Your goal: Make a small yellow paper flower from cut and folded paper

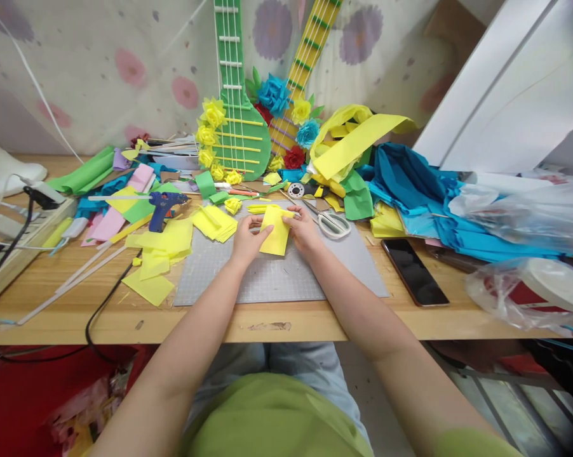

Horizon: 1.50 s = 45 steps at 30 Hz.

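Observation:
Between my two hands a small yellow paper rectangle (276, 233) is held up over the grey cutting mat (210, 279). My left hand (249, 238) pinches its left edge with the thumb in front. At the upper right corner my right hand (303, 230) grips it between thumb and fingers. Just left of my left hand lies a stack of yellow paper pieces (215, 223), with a small yellow paper rose (232, 205) behind it. Scissors with pale handles (334, 225) rest to the right of my right hand.
A blue glue gun (161, 211) and loose yellow sheets (165, 244) lie left of the mat. A phone (414, 271) and blue crepe paper (410, 184) are on the right. Behind stand a green paper instrument (243, 136) and a yellow one (310, 44) with paper flowers.

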Each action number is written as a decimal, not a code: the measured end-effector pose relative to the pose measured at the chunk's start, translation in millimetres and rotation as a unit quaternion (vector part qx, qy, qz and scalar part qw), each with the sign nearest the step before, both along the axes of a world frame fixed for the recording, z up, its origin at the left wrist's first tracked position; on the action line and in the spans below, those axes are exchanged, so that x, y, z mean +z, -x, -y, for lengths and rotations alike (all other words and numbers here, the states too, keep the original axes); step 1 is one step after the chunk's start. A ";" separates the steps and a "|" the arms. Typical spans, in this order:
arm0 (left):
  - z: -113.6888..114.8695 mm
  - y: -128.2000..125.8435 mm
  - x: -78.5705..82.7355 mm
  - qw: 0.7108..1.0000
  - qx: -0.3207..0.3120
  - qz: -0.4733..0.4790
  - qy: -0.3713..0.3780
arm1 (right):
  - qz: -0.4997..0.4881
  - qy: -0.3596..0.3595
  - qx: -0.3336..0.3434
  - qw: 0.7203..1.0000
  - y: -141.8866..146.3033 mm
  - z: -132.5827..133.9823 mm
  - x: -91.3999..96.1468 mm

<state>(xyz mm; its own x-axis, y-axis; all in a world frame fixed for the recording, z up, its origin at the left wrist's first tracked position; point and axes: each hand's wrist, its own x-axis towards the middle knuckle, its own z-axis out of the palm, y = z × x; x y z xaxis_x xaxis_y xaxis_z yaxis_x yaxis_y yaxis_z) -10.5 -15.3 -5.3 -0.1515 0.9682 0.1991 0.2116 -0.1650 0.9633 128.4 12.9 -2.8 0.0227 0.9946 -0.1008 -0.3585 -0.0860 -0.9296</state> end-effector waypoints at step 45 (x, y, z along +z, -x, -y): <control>2.7 -0.6 -0.4 0.917 -0.039 -0.313 -0.246 | -0.027 -0.038 0.080 0.996 2.5 1.1 -0.7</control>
<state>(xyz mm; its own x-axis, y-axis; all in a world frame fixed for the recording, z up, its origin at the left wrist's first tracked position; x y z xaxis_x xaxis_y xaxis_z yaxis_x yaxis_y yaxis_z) -9.9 -18.0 -5.6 0.2061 0.7414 0.6387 0.6663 -0.5843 0.4632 125.9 11.8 -3.5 -0.1407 0.9898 -0.0214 -0.3960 -0.0761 -0.9151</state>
